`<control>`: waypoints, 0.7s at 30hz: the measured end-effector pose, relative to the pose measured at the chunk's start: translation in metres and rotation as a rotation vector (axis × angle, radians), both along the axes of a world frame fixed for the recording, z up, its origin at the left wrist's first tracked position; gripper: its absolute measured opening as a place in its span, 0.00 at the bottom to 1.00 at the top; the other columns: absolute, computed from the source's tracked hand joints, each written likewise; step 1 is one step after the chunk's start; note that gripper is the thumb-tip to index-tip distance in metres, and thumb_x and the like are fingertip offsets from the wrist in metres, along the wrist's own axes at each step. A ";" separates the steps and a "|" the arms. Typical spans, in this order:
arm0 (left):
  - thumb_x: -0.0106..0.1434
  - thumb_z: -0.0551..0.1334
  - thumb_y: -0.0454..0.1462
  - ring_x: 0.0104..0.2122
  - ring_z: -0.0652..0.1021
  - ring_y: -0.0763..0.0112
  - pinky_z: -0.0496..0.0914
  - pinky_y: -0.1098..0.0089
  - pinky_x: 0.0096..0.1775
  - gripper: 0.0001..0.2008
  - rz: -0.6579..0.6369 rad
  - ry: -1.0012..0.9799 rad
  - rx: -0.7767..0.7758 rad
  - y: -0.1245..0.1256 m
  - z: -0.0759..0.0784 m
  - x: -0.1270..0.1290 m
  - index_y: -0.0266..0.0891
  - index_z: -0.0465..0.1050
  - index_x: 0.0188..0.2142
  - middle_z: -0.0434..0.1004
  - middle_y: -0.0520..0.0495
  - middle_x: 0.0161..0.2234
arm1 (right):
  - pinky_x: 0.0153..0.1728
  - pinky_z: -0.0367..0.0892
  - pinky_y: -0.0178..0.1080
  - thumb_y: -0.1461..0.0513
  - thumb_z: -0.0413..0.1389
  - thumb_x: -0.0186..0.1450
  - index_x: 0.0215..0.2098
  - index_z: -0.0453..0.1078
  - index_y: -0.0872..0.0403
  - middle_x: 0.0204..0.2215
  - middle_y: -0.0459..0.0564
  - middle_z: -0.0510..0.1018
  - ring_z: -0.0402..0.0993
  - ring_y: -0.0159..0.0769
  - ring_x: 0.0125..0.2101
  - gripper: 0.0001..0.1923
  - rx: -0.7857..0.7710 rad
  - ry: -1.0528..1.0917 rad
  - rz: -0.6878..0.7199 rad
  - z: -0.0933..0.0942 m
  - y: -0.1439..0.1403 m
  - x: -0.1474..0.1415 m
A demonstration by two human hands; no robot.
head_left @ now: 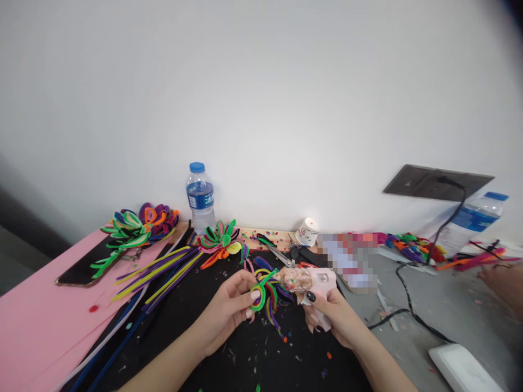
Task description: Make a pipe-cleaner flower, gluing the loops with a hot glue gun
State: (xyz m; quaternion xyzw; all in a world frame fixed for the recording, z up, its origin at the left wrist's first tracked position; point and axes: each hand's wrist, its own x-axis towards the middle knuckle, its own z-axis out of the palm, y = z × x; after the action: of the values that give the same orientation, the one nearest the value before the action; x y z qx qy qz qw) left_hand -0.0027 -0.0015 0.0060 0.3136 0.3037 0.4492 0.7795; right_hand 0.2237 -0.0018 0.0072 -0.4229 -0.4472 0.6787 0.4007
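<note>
Between the fingertips of my left hand [232, 310] is a round coil of pipe cleaner [258, 297], green outside with yellow and darker rings within. My right hand [333, 313] is wrapped round a pale pink hot glue gun [324, 283]; its front part is covered in a speckled layer. The gun's tip points left, close to the coil's upper edge; whether they touch I cannot tell. Just beyond and below lies a bundle of looped pipe cleaners [273, 310] in purple, red, yellow and green on the black mat [229, 365].
Behind my hands are scissors [281, 257], a pipe cleaner flower [220, 242], a paper cup [307, 232] and a water bottle [200, 198]. Left lie loose pipe cleaners [163, 275] and a phone [81, 267]. A black cord [402, 283] crosses the right side, near another person's hand [504, 283].
</note>
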 end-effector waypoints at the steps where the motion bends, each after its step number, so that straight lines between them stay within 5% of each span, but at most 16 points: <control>1: 0.52 0.67 0.34 0.18 0.63 0.84 0.61 0.77 0.23 0.09 -0.001 -0.001 -0.002 0.000 0.000 0.000 0.39 0.67 0.30 0.63 0.57 0.24 | 0.16 0.63 0.32 0.48 0.60 0.53 0.26 0.65 0.57 0.13 0.37 0.59 0.54 0.23 0.13 0.20 0.003 0.003 -0.003 0.000 0.000 0.000; 13: 0.54 0.66 0.33 0.18 0.63 0.85 0.60 0.77 0.23 0.08 -0.013 -0.029 -0.002 0.000 -0.002 -0.001 0.39 0.67 0.31 0.62 0.57 0.24 | 0.16 0.58 0.32 0.49 0.61 0.52 0.27 0.65 0.56 0.13 0.39 0.62 0.55 0.26 0.14 0.18 0.113 -0.050 -0.217 0.001 0.003 0.004; 17: 0.53 0.66 0.34 0.18 0.62 0.84 0.60 0.77 0.23 0.08 -0.019 -0.031 -0.005 0.000 -0.001 0.000 0.40 0.67 0.31 0.62 0.58 0.24 | 0.16 0.55 0.32 0.52 0.59 0.54 0.31 0.69 0.55 0.14 0.43 0.68 0.58 0.29 0.15 0.15 0.269 -0.320 -0.394 0.013 0.009 0.022; 21: 0.53 0.66 0.33 0.18 0.62 0.84 0.60 0.78 0.23 0.08 -0.024 -0.029 -0.003 0.000 0.000 0.000 0.40 0.67 0.30 0.62 0.58 0.23 | 0.25 0.63 0.36 0.55 0.57 0.55 0.35 0.71 0.55 0.25 0.50 0.77 0.69 0.41 0.26 0.13 0.494 -0.793 -0.500 0.036 0.008 0.051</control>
State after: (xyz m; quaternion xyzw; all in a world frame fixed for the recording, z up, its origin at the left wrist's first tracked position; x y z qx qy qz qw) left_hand -0.0029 -0.0019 0.0058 0.3094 0.2892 0.4441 0.7896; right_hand 0.2750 0.0059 0.0434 -0.6338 -0.5965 0.2247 0.4381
